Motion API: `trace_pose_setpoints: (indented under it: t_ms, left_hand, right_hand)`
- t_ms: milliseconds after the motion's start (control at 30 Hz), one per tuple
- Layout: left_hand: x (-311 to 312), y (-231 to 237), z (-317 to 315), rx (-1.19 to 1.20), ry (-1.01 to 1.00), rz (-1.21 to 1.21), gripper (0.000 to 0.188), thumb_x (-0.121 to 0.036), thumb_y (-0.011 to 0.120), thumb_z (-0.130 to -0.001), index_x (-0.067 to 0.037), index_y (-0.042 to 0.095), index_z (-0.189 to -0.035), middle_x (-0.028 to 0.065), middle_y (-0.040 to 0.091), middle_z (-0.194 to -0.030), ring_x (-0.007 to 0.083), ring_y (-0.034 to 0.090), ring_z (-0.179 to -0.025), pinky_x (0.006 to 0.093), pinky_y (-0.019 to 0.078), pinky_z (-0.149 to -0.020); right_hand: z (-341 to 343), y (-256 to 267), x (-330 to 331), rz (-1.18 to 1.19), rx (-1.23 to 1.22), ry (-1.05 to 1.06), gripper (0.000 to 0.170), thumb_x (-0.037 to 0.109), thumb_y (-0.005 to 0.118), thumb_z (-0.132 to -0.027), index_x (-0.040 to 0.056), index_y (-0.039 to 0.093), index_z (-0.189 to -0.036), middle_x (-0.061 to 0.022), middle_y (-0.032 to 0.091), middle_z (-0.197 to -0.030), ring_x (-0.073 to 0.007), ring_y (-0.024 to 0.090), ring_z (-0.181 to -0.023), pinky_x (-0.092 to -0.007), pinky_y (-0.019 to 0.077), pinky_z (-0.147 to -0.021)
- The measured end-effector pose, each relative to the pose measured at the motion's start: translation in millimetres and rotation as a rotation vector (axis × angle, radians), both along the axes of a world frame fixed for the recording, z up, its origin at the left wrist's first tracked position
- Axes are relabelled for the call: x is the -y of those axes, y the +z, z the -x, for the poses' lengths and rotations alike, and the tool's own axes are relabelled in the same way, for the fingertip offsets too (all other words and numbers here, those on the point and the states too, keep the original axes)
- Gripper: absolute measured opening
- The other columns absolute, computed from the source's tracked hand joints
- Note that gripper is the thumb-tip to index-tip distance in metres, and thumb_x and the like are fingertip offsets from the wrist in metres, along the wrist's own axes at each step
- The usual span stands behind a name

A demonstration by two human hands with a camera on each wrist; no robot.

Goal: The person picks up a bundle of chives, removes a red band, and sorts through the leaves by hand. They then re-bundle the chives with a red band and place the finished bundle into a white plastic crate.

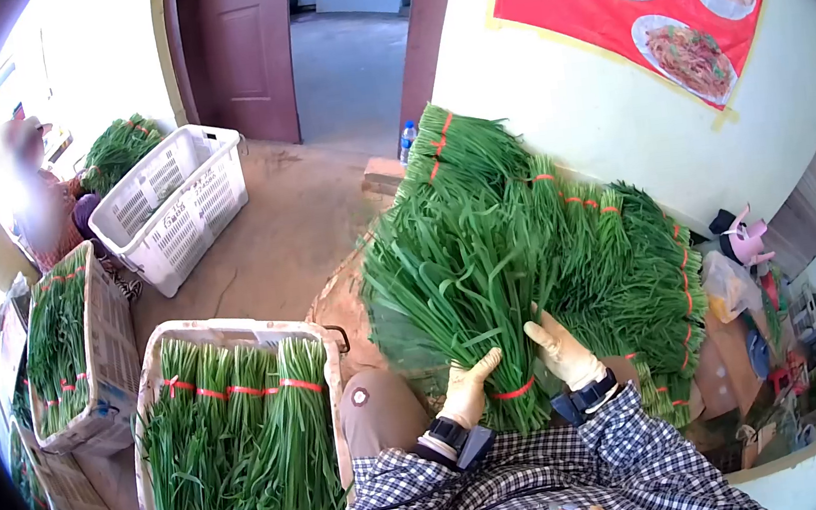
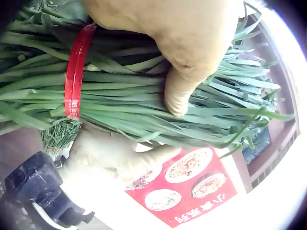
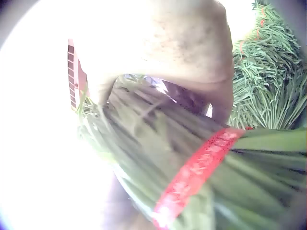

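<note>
A large bundle of green chives [image 1: 468, 293], with a red band [image 1: 514, 390] near its lower end, stands before the person's lap, leaf tips fanning away. The gloved left hand [image 1: 467, 389] grips its left side just above the band. In the left wrist view its thumb [image 2: 180, 91] presses across the leaves, while its other fingers are mostly hidden. On the opposite side, the gloved right hand [image 1: 567, 353] rests against the leaves with fingers fairly straight. The right wrist view has this hand [image 3: 187, 52] arched over the leaves beside the red band [image 3: 196, 175].
More banded chives [image 1: 577, 236] are heaped against the wall at right. A crate [image 1: 225, 326] of bundles stands left of the knee, with another filled crate [image 1: 111, 339] beyond. Farther back are a white crate [image 1: 210, 192] and a seated person [image 1: 56, 209]. A doorway opens ahead.
</note>
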State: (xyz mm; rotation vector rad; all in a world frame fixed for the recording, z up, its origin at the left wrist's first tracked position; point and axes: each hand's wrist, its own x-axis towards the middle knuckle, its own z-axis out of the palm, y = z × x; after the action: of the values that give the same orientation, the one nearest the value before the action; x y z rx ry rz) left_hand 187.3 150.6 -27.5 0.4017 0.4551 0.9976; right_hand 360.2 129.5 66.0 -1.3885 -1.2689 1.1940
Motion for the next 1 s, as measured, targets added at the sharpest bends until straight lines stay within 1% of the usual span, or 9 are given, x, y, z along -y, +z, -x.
trace_pose_setpoints:
  t_ms: [67,100,167,300,367,467,567,733,1000]
  left_hand:
    - [0.9,-0.5,-1.5,-0.046,0.043,-0.024,0.047,-0.011,0.082,-0.090,-0.010,0.062,-0.132,0.0039,0.070,-0.127,0.0186,0.064,-0.114,0.0369,0.0516,-0.100]
    - [1.4,-2.6,-2.5,-0.045,0.039,-0.022,0.047,-0.011,0.082,-0.090,-0.010,0.062,-0.132,0.0039,0.070,-0.127,0.0186,0.064,-0.114,0.0369,0.0516,-0.100]
    - [0.9,-8.4,-6.5,-0.073,0.036,-0.062,0.047,-0.012,0.082,-0.090,-0.010,0.061,-0.132,0.0038,0.070,-0.126,0.0181,0.064,-0.113,0.0366,0.0516,-0.099]
    - [2.6,-10.1,-7.7,-0.109,0.084,-0.063,0.046,-0.013,0.082,-0.090,-0.011,0.061,-0.131,0.0037,0.070,-0.126,0.0176,0.064,-0.113,0.0360,0.0514,-0.098]
    - [2.5,-11.8,-9.0,-0.105,0.103,-0.035,0.046,-0.014,0.081,-0.091,-0.011,0.060,-0.132,0.0036,0.070,-0.125,0.0177,0.063,-0.113,0.0357,0.0509,-0.098]
    - [0.9,-11.4,-8.3,-0.056,0.039,0.074,0.047,-0.014,0.081,-0.091,-0.011,0.060,-0.132,0.0034,0.069,-0.125,0.0178,0.063,-0.114,0.0355,0.0506,-0.099]
    - [2.8,-11.6,-13.8,-0.045,0.103,0.019,0.047,-0.014,0.081,-0.091,-0.011,0.060,-0.133,0.0036,0.070,-0.125,0.0183,0.063,-0.113,0.0355,0.0510,-0.098]
    - [7.3,-14.3,-14.6,-0.078,0.080,0.042,0.051,-0.015,0.081,-0.091,-0.009,0.057,-0.136,0.0047,0.068,-0.128,0.0193,0.063,-0.115,0.0367,0.0506,-0.100]
    - [6.4,-11.0,-13.6,-0.050,0.070,-0.009,0.053,-0.016,0.080,-0.093,-0.008,0.054,-0.139,0.0060,0.066,-0.133,0.0194,0.062,-0.117,0.0360,0.0509,-0.100]
  right_hand:
    - [12.7,7.7,-7.7,-0.163,-0.020,0.100,0.109,0.053,0.080,-0.087,-0.0010,0.022,-0.161,-0.0179,0.039,-0.160,-0.0269,0.038,-0.146,-0.0366,0.0305,-0.121]
    - [16.0,4.8,-9.7,-0.161,-0.020,0.096,0.109,0.053,0.080,-0.087,-0.0010,0.022,-0.161,-0.0179,0.039,-0.160,-0.0269,0.038,-0.146,-0.0366,0.0305,-0.121]
    - [19.1,0.9,-15.0,-0.155,0.287,-0.047,0.126,0.059,0.083,-0.080,0.0006,0.010,-0.164,-0.0214,0.033,-0.164,-0.0304,0.032,-0.151,-0.0387,0.0261,-0.124]
    - [17.8,13.2,-12.2,-0.365,0.160,-0.256,0.109,0.040,0.086,-0.084,0.0040,0.019,-0.163,-0.0249,0.040,-0.160,-0.0326,0.043,-0.146,-0.0415,0.0324,-0.122]
    - [34.2,41.6,7.5,-0.599,0.581,-0.443,0.068,0.024,0.079,-0.092,0.0025,0.047,-0.149,-0.0201,0.058,-0.144,-0.0285,0.060,-0.128,-0.0417,0.0474,-0.110]
    - [53.8,65.8,24.0,-0.849,0.793,-0.123,0.018,0.008,0.070,-0.093,0.0030,0.071,-0.110,-0.0130,0.076,-0.104,-0.0284,0.074,-0.094,-0.0366,0.0582,-0.087]
    - [65.4,52.6,19.2,-0.762,1.038,-0.004,0.016,0.007,0.068,-0.093,0.0062,0.071,-0.109,-0.0137,0.076,-0.098,-0.0308,0.073,-0.087,-0.0383,0.0568,-0.077]
    - [50.5,28.6,-8.0,-0.513,0.757,-0.242,0.025,0.017,0.077,-0.089,0.0097,0.071,-0.113,-0.0083,0.074,-0.090,-0.0236,0.072,-0.076,-0.0342,0.0561,-0.065]
    - [63.5,27.0,-17.4,-0.446,0.938,-0.274,0.029,0.023,0.083,-0.084,0.0093,0.072,-0.107,-0.0052,0.072,-0.083,-0.0215,0.070,-0.069,-0.0337,0.0549,-0.064]
